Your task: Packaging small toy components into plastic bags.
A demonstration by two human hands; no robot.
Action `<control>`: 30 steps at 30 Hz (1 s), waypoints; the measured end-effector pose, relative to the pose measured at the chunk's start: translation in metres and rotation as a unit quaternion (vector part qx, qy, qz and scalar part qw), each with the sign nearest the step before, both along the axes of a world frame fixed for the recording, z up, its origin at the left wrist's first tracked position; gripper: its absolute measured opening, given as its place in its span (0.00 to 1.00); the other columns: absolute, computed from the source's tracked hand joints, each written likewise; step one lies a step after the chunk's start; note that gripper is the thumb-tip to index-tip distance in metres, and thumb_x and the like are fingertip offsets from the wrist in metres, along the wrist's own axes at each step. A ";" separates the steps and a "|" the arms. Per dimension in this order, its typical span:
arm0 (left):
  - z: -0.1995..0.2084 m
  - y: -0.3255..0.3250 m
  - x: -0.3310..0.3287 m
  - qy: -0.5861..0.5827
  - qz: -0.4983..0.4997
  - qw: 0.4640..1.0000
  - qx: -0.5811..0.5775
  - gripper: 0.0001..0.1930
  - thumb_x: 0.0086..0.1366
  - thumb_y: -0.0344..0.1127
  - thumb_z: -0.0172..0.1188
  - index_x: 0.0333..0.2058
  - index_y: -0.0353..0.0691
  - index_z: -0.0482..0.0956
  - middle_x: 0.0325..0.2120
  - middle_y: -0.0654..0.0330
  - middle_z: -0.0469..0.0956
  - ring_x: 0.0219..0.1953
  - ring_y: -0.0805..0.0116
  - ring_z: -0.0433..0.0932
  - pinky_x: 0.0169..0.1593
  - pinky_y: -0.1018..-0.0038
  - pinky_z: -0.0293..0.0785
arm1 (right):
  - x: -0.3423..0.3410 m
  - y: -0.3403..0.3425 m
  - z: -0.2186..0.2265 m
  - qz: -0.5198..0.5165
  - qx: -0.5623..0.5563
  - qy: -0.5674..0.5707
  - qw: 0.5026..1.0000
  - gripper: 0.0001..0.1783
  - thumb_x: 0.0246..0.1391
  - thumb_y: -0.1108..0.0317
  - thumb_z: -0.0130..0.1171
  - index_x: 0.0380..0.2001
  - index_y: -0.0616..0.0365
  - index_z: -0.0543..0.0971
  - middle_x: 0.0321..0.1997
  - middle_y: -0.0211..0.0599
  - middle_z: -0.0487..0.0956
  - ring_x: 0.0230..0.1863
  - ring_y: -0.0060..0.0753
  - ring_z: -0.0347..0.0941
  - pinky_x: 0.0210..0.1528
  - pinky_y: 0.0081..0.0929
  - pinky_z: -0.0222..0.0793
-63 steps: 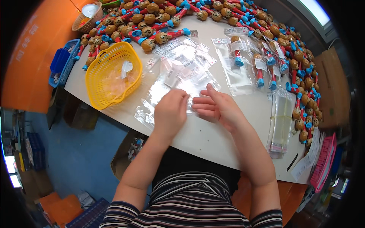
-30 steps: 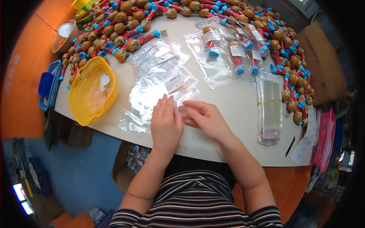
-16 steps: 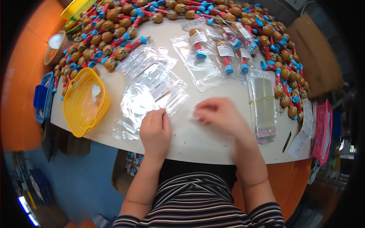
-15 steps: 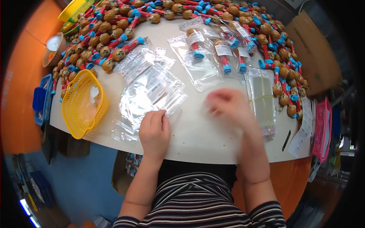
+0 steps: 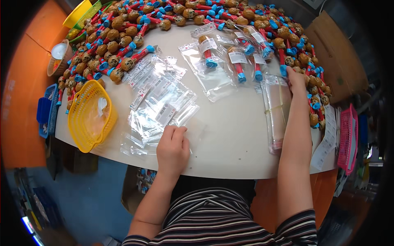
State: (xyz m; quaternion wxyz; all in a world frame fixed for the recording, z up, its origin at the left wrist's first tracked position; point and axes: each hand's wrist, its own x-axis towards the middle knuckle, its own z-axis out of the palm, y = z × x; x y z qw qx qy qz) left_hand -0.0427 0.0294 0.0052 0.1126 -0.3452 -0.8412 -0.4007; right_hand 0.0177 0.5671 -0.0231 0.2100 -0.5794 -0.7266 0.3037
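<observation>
My right hand (image 5: 296,81) is stretched out to the far right, its fingers closed over a toy figure with a blue foot (image 5: 283,70) at the pile's edge; they hide most of its body. Near the front of the table my left hand (image 5: 173,149) is closed, thumb against fingers, pinching what looks like the edge of a barely visible clear bag. Beyond it lies a heap of clear plastic bags (image 5: 158,98) with white labels. Several bagged toy figures (image 5: 237,61) lie farther off beside a flat empty bag (image 5: 213,84).
Loose brown-headed, red-and-blue figures (image 5: 108,41) are piled around the table's far rim. A yellow basket (image 5: 78,123) stands at left. Banded clear bags (image 5: 276,106) lie beside my right forearm. A pink basket (image 5: 347,135) and a cardboard box (image 5: 336,57) are at right.
My right hand has gone from the middle of the table out to the figures at the far right, and its fingers are now on one. My left hand has shifted slightly right and nearer.
</observation>
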 end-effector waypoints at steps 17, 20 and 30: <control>0.006 -0.008 -0.007 -0.128 -0.012 0.991 0.044 0.11 0.53 0.20 0.60 0.37 0.34 0.79 0.26 0.55 0.76 0.25 0.66 0.76 0.30 0.75 0.72 | 0.062 -0.358 0.083 0.381 -0.294 0.135 0.866 0.10 0.57 0.73 0.61 0.41 0.66 0.80 0.29 0.28 0.79 0.25 0.12 0.69 0.26 0.13 0.69; 0.010 -0.007 -0.005 -0.160 0.012 0.984 0.080 0.07 0.58 0.22 0.59 0.37 0.33 0.79 0.25 0.57 0.76 0.22 0.70 0.75 0.28 0.78 0.70 | 0.065 -0.361 0.076 0.368 -0.246 0.112 0.890 0.10 0.56 0.73 0.62 0.40 0.66 0.80 0.30 0.27 0.79 0.25 0.12 0.69 0.26 0.13 0.67; 0.017 0.000 -0.006 -0.117 -0.018 0.989 0.093 0.05 0.60 0.23 0.59 0.36 0.33 0.78 0.28 0.56 0.76 0.25 0.68 0.77 0.28 0.76 0.73 | 0.061 -0.387 0.057 0.309 -0.151 0.227 0.911 0.11 0.52 0.73 0.66 0.38 0.67 0.80 0.25 0.29 0.79 0.19 0.13 0.67 0.20 0.14 0.64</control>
